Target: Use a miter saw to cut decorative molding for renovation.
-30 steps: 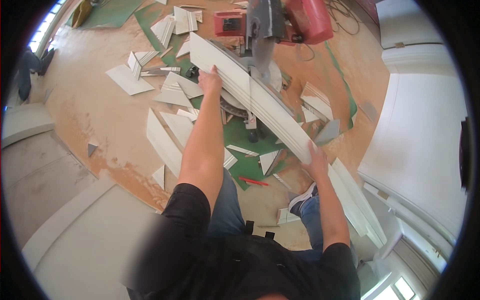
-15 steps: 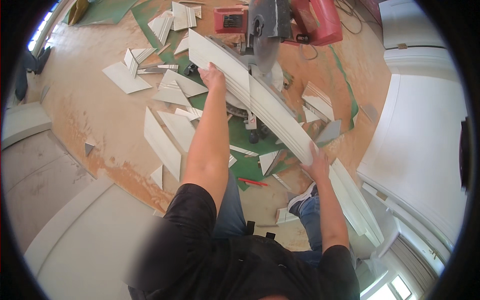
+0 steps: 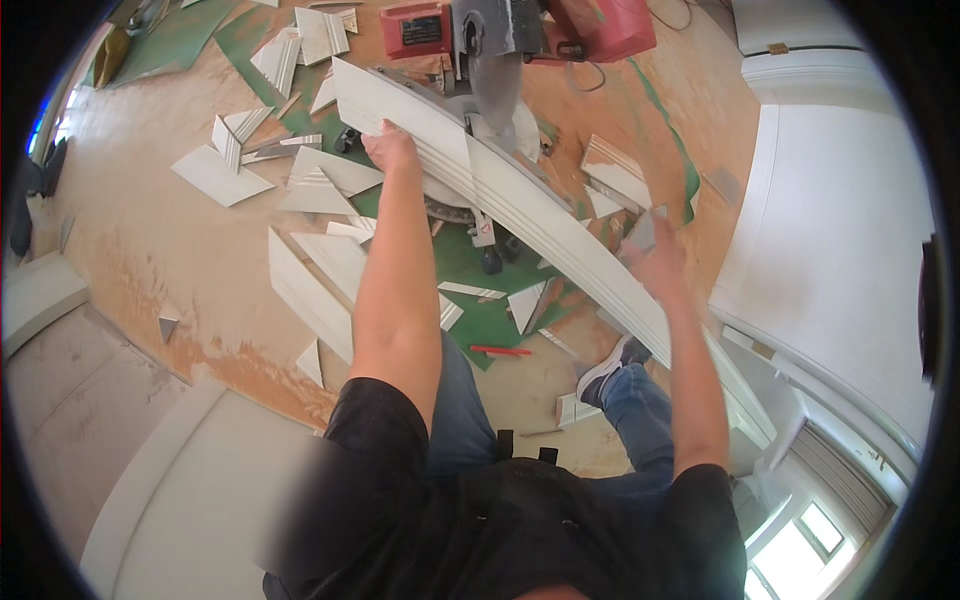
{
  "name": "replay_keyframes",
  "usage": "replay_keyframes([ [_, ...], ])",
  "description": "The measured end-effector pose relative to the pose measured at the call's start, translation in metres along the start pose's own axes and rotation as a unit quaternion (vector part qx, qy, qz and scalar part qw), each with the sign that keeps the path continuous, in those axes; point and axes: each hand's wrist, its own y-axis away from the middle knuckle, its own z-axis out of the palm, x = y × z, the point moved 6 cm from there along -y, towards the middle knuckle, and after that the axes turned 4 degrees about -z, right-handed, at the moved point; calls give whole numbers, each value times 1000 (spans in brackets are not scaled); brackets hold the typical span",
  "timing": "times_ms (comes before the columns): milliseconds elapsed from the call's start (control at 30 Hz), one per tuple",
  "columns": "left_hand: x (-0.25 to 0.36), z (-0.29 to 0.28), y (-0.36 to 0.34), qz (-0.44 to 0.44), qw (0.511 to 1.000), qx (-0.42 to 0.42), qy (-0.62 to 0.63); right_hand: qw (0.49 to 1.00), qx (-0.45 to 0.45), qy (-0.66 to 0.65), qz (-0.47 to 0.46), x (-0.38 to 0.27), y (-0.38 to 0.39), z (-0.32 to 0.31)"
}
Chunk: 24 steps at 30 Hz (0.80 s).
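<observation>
Left hand [image 3: 390, 148]: gripping long, white, ridged molding [image 3: 530, 212]
Right hand [image 3: 657, 265]: blurred, grip unclear
Saw [image 3: 500, 35]: red casing [image 3: 415, 32], round blade [image 3: 496, 95]

Smooth, matt white grooved board [image 3: 560, 240]

The board [image 3: 540, 220] lies across the saw [image 3: 500, 40], offcuts [image 3: 222, 176] at left.

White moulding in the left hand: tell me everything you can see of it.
The white moulding is a long, hard-looking strip: a broad plain band beside parallel grooves along its near side. Its upper-left end is cut at a slant. It lies aslant across the saw, running down rightward; its other end is unclear beyond the right arm. The left hand grips its near edge; whether the blurred right hand touches it, I cannot tell.
</observation>
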Motion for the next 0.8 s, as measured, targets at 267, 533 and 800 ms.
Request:
replay_keyframes([
  [267,6,-8,2,-17,999,-30,-14,998,-44,17,-52,-49,9,-14],
  [533,7,-10,-7,30,991,-29,-127,990,-101,23,-97,-73,36,38],
  [800,18,-22,-2,14,992,-25,-124,989,66,35,-125,-143,3,99],
])
